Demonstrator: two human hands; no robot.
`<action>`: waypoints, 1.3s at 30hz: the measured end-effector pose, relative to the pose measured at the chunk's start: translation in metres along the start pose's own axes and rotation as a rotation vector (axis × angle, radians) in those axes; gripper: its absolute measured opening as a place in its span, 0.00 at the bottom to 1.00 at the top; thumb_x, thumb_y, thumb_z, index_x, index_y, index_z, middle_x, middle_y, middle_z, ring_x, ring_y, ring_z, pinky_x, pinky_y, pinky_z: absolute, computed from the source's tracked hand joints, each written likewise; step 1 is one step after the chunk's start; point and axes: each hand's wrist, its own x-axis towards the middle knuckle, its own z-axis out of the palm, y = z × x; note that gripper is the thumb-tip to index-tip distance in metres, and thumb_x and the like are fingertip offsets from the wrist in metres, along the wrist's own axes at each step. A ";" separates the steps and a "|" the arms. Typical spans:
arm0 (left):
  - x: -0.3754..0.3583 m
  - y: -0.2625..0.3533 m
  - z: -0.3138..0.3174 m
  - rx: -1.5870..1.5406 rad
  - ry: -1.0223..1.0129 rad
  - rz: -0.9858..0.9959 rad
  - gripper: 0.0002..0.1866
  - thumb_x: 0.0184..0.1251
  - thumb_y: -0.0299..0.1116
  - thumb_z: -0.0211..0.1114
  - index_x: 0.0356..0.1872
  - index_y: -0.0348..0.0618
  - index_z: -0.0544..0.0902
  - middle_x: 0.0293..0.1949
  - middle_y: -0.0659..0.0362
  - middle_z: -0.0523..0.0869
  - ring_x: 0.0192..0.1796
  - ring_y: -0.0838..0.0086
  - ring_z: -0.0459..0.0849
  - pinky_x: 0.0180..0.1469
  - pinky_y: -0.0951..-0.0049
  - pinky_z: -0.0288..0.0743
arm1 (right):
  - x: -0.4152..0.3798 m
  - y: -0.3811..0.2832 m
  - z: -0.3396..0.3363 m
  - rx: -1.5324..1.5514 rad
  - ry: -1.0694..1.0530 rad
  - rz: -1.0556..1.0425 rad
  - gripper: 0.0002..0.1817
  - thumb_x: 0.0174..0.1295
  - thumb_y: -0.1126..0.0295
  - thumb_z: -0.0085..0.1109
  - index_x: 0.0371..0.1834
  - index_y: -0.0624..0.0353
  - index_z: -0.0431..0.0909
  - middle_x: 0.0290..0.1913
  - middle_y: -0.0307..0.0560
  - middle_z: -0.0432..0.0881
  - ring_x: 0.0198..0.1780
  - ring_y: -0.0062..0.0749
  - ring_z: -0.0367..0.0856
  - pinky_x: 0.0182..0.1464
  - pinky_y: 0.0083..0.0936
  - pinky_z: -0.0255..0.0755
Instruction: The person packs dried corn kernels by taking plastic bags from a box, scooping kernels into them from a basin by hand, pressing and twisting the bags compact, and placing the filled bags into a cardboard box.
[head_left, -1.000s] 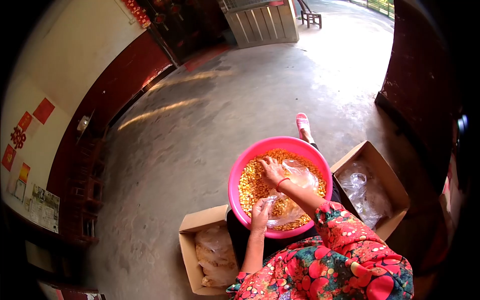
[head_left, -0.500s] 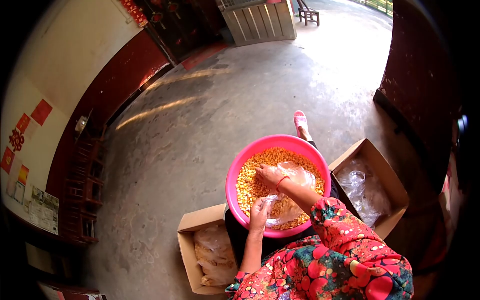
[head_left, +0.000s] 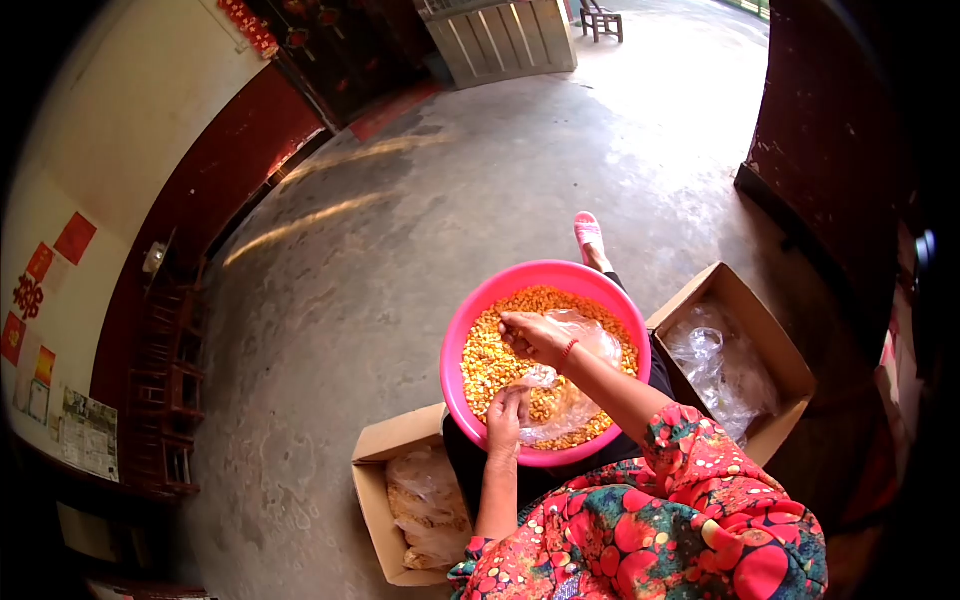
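Note:
A pink basin (head_left: 462, 425) full of yellow corn kernels (head_left: 490, 360) rests on my lap. A clear plastic bag (head_left: 590, 340) lies across the kernels, its mouth towards my left side. My left hand (head_left: 506, 415) pinches the edge of this bag near the basin's lower left. Just above the kernels, on the far side of the bag's mouth, my right hand (head_left: 537, 338) has its fingers curled together; what they hold is hidden. A red bracelet (head_left: 569, 349) circles the right wrist.
Left of the basin, a cardboard box (head_left: 372, 490) contains filled plastic bags (head_left: 430, 510). Another cardboard box (head_left: 790, 400) on the right contains crumpled clear bags (head_left: 715, 365). Wooden chairs (head_left: 165, 400) line the left wall. My pink shoe (head_left: 588, 228) is on the concrete floor (head_left: 320, 330).
My right hand has drawn back slightly from the kernels, fingers curled. My left hand still pinches the bag's edge. The whole view has shifted a little.

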 end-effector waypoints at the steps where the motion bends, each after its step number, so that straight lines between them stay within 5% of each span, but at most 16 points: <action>1: 0.001 -0.001 0.001 -0.042 0.032 0.038 0.09 0.66 0.35 0.58 0.34 0.42 0.82 0.18 0.72 0.69 0.19 0.88 0.60 0.20 0.86 0.52 | -0.014 0.000 0.008 0.012 -0.047 0.053 0.13 0.67 0.59 0.45 0.27 0.52 0.71 0.20 0.32 0.68 0.14 0.12 0.54 0.15 0.12 0.47; 4: 0.002 0.001 0.001 -0.062 0.159 0.032 0.09 0.67 0.35 0.57 0.35 0.42 0.81 0.18 0.71 0.70 0.18 0.87 0.62 0.20 0.85 0.53 | -0.049 0.017 0.018 -0.033 -0.114 0.127 0.13 0.67 0.58 0.46 0.29 0.52 0.72 0.20 0.31 0.68 0.15 0.12 0.54 0.16 0.12 0.47; 6: 0.001 0.004 0.000 -0.169 0.065 -0.008 0.08 0.67 0.34 0.55 0.37 0.42 0.79 0.21 0.70 0.73 0.20 0.87 0.65 0.21 0.85 0.56 | -0.059 0.038 0.009 0.024 -0.139 0.238 0.13 0.67 0.59 0.46 0.30 0.53 0.73 0.20 0.31 0.68 0.15 0.12 0.54 0.16 0.12 0.46; 8: 0.004 0.004 0.006 -0.201 0.254 0.058 0.07 0.68 0.33 0.53 0.38 0.43 0.78 0.24 0.69 0.74 0.23 0.87 0.67 0.23 0.85 0.59 | -0.062 0.057 -0.003 0.052 -0.119 0.271 0.12 0.66 0.60 0.46 0.30 0.54 0.74 0.20 0.31 0.69 0.15 0.12 0.56 0.16 0.12 0.47; 11: 0.001 0.006 0.000 -0.231 0.193 0.028 0.07 0.69 0.32 0.51 0.40 0.43 0.77 0.26 0.69 0.75 0.25 0.88 0.68 0.26 0.88 0.62 | -0.060 0.068 -0.006 0.059 -0.010 0.244 0.11 0.66 0.62 0.46 0.32 0.55 0.74 0.20 0.32 0.69 0.14 0.12 0.57 0.15 0.13 0.47; 14: 0.001 0.004 -0.003 -0.217 0.141 0.057 0.09 0.70 0.33 0.51 0.43 0.43 0.77 0.24 0.69 0.73 0.24 0.87 0.68 0.25 0.89 0.62 | -0.055 0.073 -0.007 -0.005 0.130 0.162 0.09 0.63 0.66 0.47 0.29 0.59 0.73 0.20 0.34 0.69 0.15 0.17 0.60 0.16 0.16 0.53; 16: 0.001 0.004 -0.005 -0.206 0.126 -0.016 0.08 0.69 0.33 0.52 0.39 0.44 0.78 0.21 0.68 0.72 0.22 0.87 0.66 0.22 0.87 0.59 | -0.048 0.078 -0.008 0.002 0.309 -0.074 0.08 0.60 0.69 0.50 0.33 0.62 0.75 0.23 0.38 0.73 0.19 0.20 0.66 0.20 0.16 0.61; 17: 0.001 0.004 -0.006 -0.206 0.125 -0.016 0.08 0.69 0.33 0.52 0.39 0.44 0.78 0.21 0.68 0.72 0.22 0.87 0.66 0.22 0.87 0.59 | -0.047 0.078 -0.016 -0.010 0.299 -0.053 0.09 0.58 0.72 0.50 0.36 0.65 0.76 0.28 0.43 0.77 0.27 0.23 0.73 0.29 0.17 0.68; 21: -0.001 0.007 -0.005 -0.195 0.126 -0.047 0.09 0.69 0.35 0.52 0.38 0.44 0.78 0.21 0.68 0.72 0.21 0.86 0.67 0.21 0.87 0.59 | -0.047 0.078 -0.017 -0.223 0.343 -0.181 0.10 0.57 0.74 0.48 0.38 0.66 0.77 0.33 0.44 0.78 0.36 0.28 0.76 0.39 0.22 0.71; 24: 0.000 0.006 -0.004 -0.228 0.127 -0.040 0.09 0.69 0.36 0.52 0.38 0.45 0.79 0.21 0.68 0.72 0.21 0.86 0.68 0.20 0.87 0.59 | -0.059 0.072 -0.008 -0.413 0.318 -0.307 0.11 0.57 0.75 0.47 0.39 0.65 0.77 0.37 0.44 0.79 0.43 0.31 0.76 0.49 0.25 0.69; 26: 0.001 0.005 -0.006 -0.253 0.147 -0.031 0.10 0.69 0.37 0.52 0.39 0.45 0.79 0.22 0.68 0.73 0.21 0.86 0.68 0.20 0.87 0.59 | -0.064 0.068 -0.015 -1.040 0.298 -0.608 0.13 0.56 0.76 0.45 0.42 0.62 0.77 0.38 0.46 0.79 0.45 0.33 0.76 0.51 0.25 0.69; 28: 0.003 0.003 -0.009 -0.265 0.196 -0.022 0.10 0.69 0.38 0.52 0.40 0.45 0.78 0.22 0.68 0.73 0.21 0.86 0.68 0.19 0.87 0.59 | -0.075 0.055 -0.011 -1.008 0.250 -0.560 0.13 0.55 0.75 0.50 0.45 0.61 0.76 0.39 0.51 0.79 0.46 0.36 0.77 0.51 0.27 0.70; 30: 0.005 0.000 -0.012 -0.288 0.199 -0.025 0.11 0.69 0.39 0.52 0.41 0.45 0.78 0.23 0.68 0.74 0.22 0.85 0.68 0.19 0.87 0.59 | -0.096 0.035 0.002 -0.928 -0.042 -0.289 0.19 0.56 0.71 0.58 0.51 0.60 0.71 0.41 0.52 0.78 0.45 0.35 0.78 0.48 0.29 0.72; 32: 0.004 0.002 -0.011 -0.336 0.243 -0.036 0.11 0.69 0.39 0.52 0.42 0.44 0.77 0.25 0.67 0.74 0.22 0.85 0.68 0.19 0.87 0.59 | -0.105 0.033 -0.002 -1.329 -0.225 -0.451 0.25 0.53 0.68 0.62 0.54 0.59 0.68 0.42 0.54 0.78 0.44 0.41 0.78 0.46 0.30 0.73; 34: 0.004 0.002 -0.013 -0.355 0.207 -0.052 0.11 0.68 0.39 0.53 0.42 0.44 0.77 0.26 0.66 0.74 0.23 0.84 0.69 0.20 0.86 0.61 | -0.104 0.046 -0.012 -1.543 -0.236 -0.438 0.21 0.53 0.68 0.60 0.50 0.60 0.72 0.40 0.56 0.79 0.42 0.44 0.79 0.44 0.35 0.73; 39: 0.006 -0.001 -0.009 -0.338 0.334 -0.017 0.13 0.68 0.39 0.54 0.46 0.43 0.77 0.36 0.63 0.79 0.33 0.80 0.74 0.34 0.79 0.71 | -0.100 0.050 -0.021 -1.354 -0.222 -0.354 0.11 0.57 0.71 0.55 0.43 0.60 0.77 0.33 0.55 0.80 0.37 0.42 0.81 0.39 0.33 0.72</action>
